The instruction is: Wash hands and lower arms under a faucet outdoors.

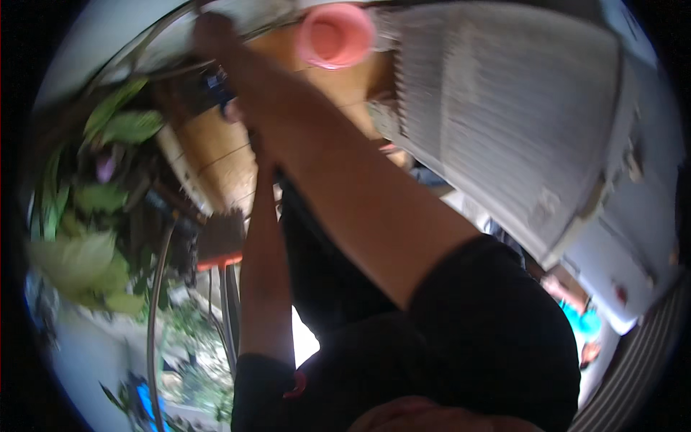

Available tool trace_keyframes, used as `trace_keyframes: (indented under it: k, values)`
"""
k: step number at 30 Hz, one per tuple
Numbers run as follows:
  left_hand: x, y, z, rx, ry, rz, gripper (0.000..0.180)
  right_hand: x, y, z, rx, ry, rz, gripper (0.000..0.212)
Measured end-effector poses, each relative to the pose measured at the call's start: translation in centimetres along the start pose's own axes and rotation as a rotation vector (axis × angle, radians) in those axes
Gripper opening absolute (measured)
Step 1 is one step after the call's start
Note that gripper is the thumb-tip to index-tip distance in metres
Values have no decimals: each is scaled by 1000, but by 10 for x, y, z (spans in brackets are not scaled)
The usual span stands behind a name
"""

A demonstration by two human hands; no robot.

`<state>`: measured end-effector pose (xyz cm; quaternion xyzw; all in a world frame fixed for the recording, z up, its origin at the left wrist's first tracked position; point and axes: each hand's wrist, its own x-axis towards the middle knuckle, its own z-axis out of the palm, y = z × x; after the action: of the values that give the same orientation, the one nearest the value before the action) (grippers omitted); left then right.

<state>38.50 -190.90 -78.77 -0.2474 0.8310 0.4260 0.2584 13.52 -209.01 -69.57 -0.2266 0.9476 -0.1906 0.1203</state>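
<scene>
Black shirt cloth [489, 338] fills the lower middle, and both bare forearms stretch from it toward the upper left. Blur hides the right hand [214, 34] beside a curved tube [173, 71]; I cannot tell whether its grip is clenched or loose. Left hand [235, 111], mostly behind the right forearm, is near a dark blue object [216, 81], its grip equally unclear. Below them lies tan tiled floor [216, 140], with a brush [219, 241] and leafy plants [108, 201] leftward. A pink bucket [337, 36] stands beside a large grey ribbed panel [518, 115], whose pale patch [548, 205] is unreadable. Dark fisheye corners crop the room.
</scene>
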Motion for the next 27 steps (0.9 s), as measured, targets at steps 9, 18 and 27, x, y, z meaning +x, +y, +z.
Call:
trace_keyframes:
  k: [9,18,27]
  values:
    - [-106,-71,-6,-97,-242,336,91,-5,-8,-11,269,157,366,35]
    - [-106,-57,-18,-89,-263,326,91,-4,-35,2,336,104,422,35]
    - [-24,-19,-58,60,63,22,90,-21,-53,-20,363,-102,187,45]
